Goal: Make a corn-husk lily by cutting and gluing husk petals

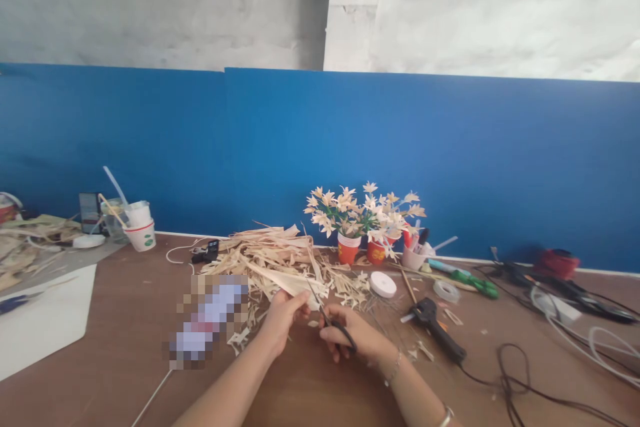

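Pinched in my left hand (283, 321) is a pale, flat strip of dried husk (280, 280), its long end pointing up and to the left. My right hand (345, 332) has its fingers through the handles of dark scissors (339, 328). The scissor blades reach up beside the near end of the strip; whether they touch it I cannot tell. Just beyond both hands lies a heap of dried husk strips (270, 243), with cut scraps (350, 287) scattered at its right side.
Husk flowers stand in red cups (349, 250) at the back. A white roll of tape (383, 284) and a black glue gun (435, 330) with a trailing cord lie to the right. A pixelated phone-like object (210, 320) is at left, a white cup (140, 235) behind it.
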Demonstrator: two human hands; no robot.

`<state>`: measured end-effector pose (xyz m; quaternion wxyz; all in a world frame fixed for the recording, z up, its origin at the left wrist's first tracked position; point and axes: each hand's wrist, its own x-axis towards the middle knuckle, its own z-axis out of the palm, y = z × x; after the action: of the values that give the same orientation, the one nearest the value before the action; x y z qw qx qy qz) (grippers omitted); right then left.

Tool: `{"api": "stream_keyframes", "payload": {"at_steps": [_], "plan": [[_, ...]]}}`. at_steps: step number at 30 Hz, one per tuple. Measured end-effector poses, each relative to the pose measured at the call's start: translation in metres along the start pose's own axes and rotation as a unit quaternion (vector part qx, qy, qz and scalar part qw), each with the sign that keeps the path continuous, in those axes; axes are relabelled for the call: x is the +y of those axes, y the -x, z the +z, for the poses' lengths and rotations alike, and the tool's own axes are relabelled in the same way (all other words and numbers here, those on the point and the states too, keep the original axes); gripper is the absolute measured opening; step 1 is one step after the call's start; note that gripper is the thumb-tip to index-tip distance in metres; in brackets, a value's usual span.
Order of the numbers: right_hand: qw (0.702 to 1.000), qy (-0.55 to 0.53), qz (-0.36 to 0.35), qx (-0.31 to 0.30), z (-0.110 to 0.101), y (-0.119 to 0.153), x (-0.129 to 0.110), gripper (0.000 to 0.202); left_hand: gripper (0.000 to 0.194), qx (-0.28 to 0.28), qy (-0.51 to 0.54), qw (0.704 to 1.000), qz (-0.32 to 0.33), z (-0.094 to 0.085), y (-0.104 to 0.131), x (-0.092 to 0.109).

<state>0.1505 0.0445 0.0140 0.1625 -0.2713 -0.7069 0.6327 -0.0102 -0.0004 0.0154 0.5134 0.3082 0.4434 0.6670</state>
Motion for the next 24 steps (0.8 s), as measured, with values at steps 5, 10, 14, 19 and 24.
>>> {"api": "stream_keyframes", "payload": {"at_steps": [5,10,14,19,24], "plan": [[1.0,0.004,-0.005,0.016,0.002,-0.002,0.003,0.03,0.026,-0.007,-0.025,1.0,-0.002,0.001,0.002,-0.002],[0.999,0.005,-0.025,0.044,0.008,-0.006,0.002,0.035,0.026,-0.032,-0.026,0.999,-0.004,0.005,0.005,-0.002],[0.998,-0.001,-0.024,0.066,0.011,-0.008,0.001,0.035,0.026,-0.026,-0.017,0.999,-0.012,0.005,0.005,-0.003],[0.996,-0.022,-0.05,0.074,0.014,-0.009,0.0,0.034,0.026,-0.013,0.009,1.0,-0.021,0.003,0.003,-0.005],[0.996,-0.026,-0.042,0.078,0.014,-0.011,0.0,0.035,0.025,-0.004,0.031,0.999,-0.029,0.002,0.001,-0.007]]}}
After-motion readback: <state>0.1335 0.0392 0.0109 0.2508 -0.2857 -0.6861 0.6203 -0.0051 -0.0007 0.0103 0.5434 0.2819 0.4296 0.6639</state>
